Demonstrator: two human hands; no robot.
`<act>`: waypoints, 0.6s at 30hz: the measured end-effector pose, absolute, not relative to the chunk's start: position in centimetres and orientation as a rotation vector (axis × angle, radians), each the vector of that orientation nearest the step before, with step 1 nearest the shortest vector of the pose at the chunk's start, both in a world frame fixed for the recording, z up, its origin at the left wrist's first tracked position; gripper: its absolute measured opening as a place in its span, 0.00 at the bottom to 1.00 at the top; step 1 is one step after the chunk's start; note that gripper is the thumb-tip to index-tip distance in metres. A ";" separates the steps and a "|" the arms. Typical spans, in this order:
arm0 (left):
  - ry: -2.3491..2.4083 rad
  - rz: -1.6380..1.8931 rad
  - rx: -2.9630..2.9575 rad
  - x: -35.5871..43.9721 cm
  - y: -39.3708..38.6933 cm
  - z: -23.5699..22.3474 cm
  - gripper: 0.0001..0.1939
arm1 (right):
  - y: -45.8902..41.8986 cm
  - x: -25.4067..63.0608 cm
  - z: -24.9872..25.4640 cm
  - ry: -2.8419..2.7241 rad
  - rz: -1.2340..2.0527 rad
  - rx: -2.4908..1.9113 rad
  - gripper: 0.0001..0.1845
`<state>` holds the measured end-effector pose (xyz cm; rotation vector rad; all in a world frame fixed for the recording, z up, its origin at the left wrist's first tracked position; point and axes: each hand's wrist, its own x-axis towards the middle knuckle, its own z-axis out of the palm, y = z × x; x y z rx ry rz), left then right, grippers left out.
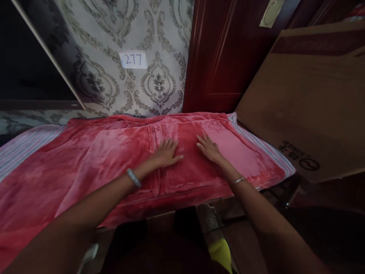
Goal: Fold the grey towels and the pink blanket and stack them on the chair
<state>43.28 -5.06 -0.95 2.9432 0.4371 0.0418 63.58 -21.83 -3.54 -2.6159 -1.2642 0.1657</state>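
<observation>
A plush red-pink garment or blanket [122, 146], partly folded, lies spread over a raised surface; its exact kind is unclear. My left hand [165, 152] rests flat on it beside a vertical seam or fold edge near the middle, fingers apart. To the right, my right hand [209, 148] lies flat on the same cloth, fingers stretched forward. Neither hand grips anything. Under the plush cloth, a striped cloth [262, 146] shows at the right edge and again at the far left.
A large cardboard box [308, 95] leans at the right, close to the cloth. Behind stand a dark red door [216, 57] and a patterned wall with a paper label [133, 59] reading 277. A dark screen [31, 61] is at the upper left. Something yellow [221, 254] lies below.
</observation>
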 end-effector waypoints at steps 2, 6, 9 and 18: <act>0.348 0.052 2.956 41.1 -6.6 -1.8 0.46 | -24.1 62.2 -4.1 -1.316 0.159 -2.632 0.33; 0.297 -0.050 2.954 38.6 -9.1 -3.5 0.49 | -26.7 60.1 -5.2 -1.349 0.187 -2.726 0.34; 0.336 -0.133 2.948 38.3 -9.7 -4.0 0.48 | -27.0 59.5 -5.8 -1.347 0.132 -2.759 0.33; 0.334 -0.015 2.963 38.2 -9.4 -4.8 0.47 | -26.8 59.5 -7.1 -1.367 -0.016 -2.720 0.32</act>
